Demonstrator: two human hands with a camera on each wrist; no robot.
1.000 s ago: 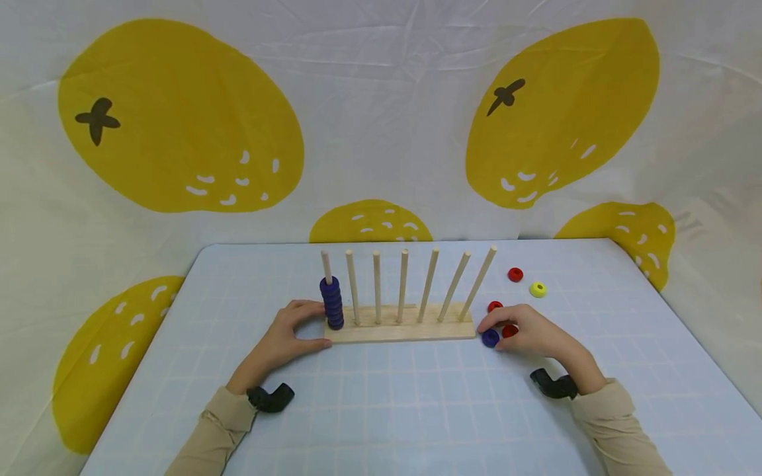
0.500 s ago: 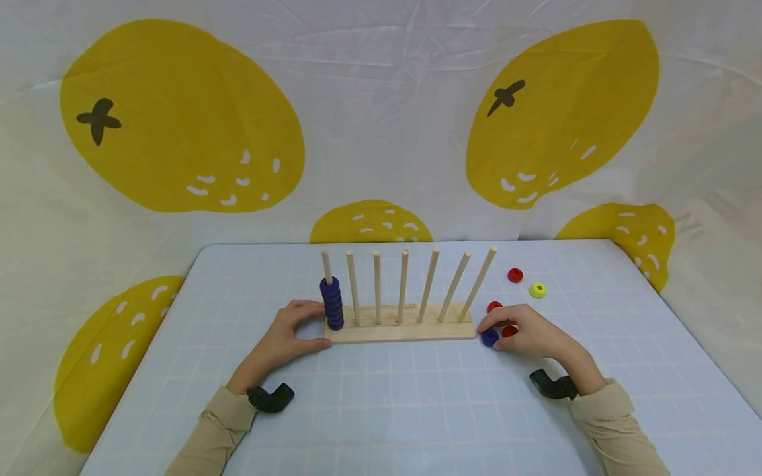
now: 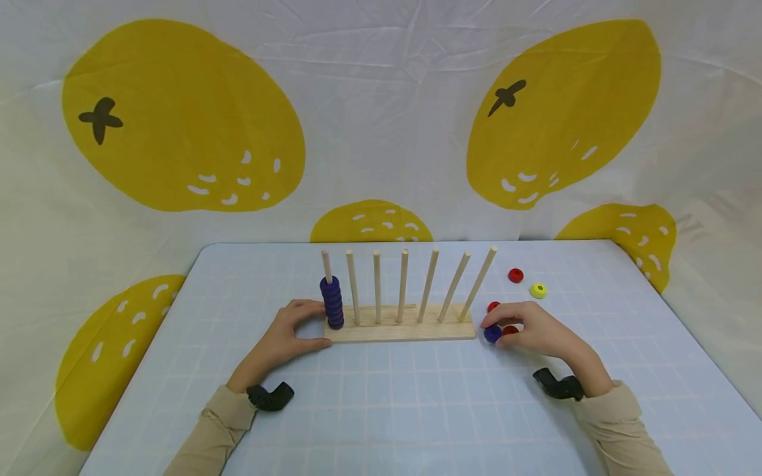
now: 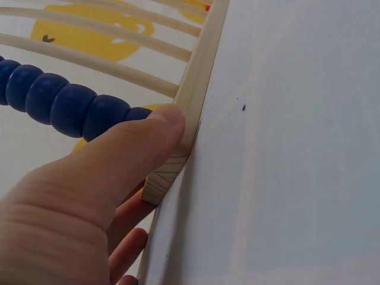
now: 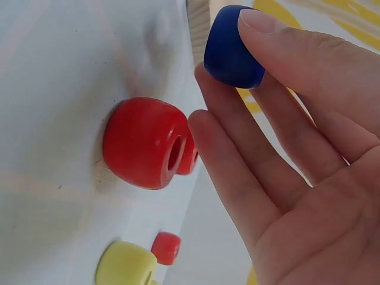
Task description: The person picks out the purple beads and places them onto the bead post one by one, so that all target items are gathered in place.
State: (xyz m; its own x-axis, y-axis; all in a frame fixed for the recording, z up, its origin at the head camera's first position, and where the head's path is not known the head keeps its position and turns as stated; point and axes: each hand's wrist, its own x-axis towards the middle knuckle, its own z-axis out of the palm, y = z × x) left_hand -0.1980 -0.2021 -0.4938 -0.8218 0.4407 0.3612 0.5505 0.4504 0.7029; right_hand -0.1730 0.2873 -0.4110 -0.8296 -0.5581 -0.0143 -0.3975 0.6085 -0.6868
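A wooden peg board (image 3: pixel 405 332) with several upright rods stands mid-table. Several dark blue beads (image 3: pixel 333 304) are stacked on its leftmost rod. My left hand (image 3: pixel 280 340) grips the board's left end; in the left wrist view the thumb lies on the base beside the blue stack. Just beyond the right end, my right hand (image 3: pixel 536 327) pinches a loose blue bead (image 5: pixel 233 50) between thumb and fingers. The right wrist view shows that bead held off the table. A red bead (image 5: pixel 145 142) lies close by the fingers, with another red one partly hidden behind it.
Farther back on the right are a red bead (image 3: pixel 515 275) and a yellow bead (image 3: pixel 538 290). Another red bead (image 3: pixel 493 307) peeks out behind my right hand. A white cloth with yellow fruit prints (image 3: pixel 381 119) hangs behind the table (image 3: pixel 381 410).
My right hand has shifted slightly up and to the right, and the pinched blue bead has moved with it. The left hand and the peg board have stayed put.
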